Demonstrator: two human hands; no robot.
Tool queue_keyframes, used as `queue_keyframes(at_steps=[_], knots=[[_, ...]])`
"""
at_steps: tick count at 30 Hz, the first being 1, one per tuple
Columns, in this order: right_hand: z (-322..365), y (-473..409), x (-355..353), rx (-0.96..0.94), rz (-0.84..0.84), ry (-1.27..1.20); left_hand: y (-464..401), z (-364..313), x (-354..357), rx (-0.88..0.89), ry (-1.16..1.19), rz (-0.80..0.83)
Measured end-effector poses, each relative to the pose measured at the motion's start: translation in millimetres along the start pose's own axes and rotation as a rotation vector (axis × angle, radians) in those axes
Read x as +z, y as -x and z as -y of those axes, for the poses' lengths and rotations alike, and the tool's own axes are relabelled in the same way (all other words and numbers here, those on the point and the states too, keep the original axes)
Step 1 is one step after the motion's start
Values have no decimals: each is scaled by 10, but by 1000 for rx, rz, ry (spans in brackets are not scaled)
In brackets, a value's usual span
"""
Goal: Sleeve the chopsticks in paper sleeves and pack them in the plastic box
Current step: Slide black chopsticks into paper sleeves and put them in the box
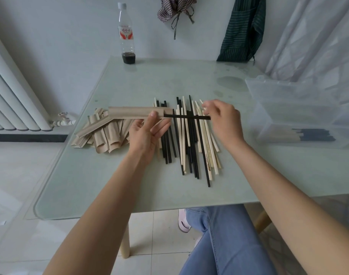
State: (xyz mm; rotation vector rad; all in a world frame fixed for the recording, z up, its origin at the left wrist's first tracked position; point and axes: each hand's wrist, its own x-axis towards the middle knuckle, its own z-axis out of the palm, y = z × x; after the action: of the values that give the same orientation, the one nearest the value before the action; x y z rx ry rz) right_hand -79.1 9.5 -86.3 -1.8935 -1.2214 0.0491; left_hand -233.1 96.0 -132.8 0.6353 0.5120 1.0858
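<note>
My left hand [148, 132] holds a brown paper sleeve [134, 113] level above the table, thumb on top and fingers beneath. A pair of black chopsticks [187, 116] pokes out of the sleeve's right end. My right hand [223, 122] is at the free end of that pair, fingers curled around the tip. Below lies a loose spread of black and pale wooden chopsticks [191, 143]. More paper sleeves [104, 135] are heaped to the left. The clear plastic box [300, 108] stands at the right with sleeved chopsticks inside.
A plastic bottle [126, 34] with dark liquid at its bottom stands at the table's far edge. A radiator [13, 96] is at the left, a curtain [316, 36] at the right. My legs in jeans [225, 239] are under the glass table [110, 185].
</note>
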Motion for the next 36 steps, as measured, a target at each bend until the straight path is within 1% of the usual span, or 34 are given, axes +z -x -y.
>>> queue_keyframes(at_steps=[1,2,4,5,7,11,14,16,19,23,26,28,31,34,36], knots=[[-48,-37,-31,91,-21,-5,-14,-1,-9,2,12,-15],[-97,-67,-47,180,12,-4,-17,0,-11,2,19,-21],[-152,-69,-36,296,191,61,-18,3,-11,-2,24,-25],[-169,-55,-14,305,267,125,-17,5,-7,-4,25,-24],[-154,-38,51,273,335,233,-9,2,-2,0,20,-26],[-24,-74,165,260,419,424,-9,2,-25,-2,-3,0],[45,-74,210,260,425,568,-14,15,-36,-1,-2,-1],[86,-65,207,247,452,604,-20,16,-32,8,7,2],[162,-78,213,282,548,619,-29,18,-29,11,21,-6],[238,-41,287,272,652,707,-18,15,-24,15,52,-19],[200,21,329,234,671,757,-16,22,-19,20,59,-19],[174,26,280,245,669,715,-9,20,-9,19,44,-17],[125,50,222,246,608,648,9,7,7,15,40,-17],[135,91,235,228,547,648,9,5,2,14,56,-17],[138,50,213,279,543,589,3,6,2,10,63,-16]])
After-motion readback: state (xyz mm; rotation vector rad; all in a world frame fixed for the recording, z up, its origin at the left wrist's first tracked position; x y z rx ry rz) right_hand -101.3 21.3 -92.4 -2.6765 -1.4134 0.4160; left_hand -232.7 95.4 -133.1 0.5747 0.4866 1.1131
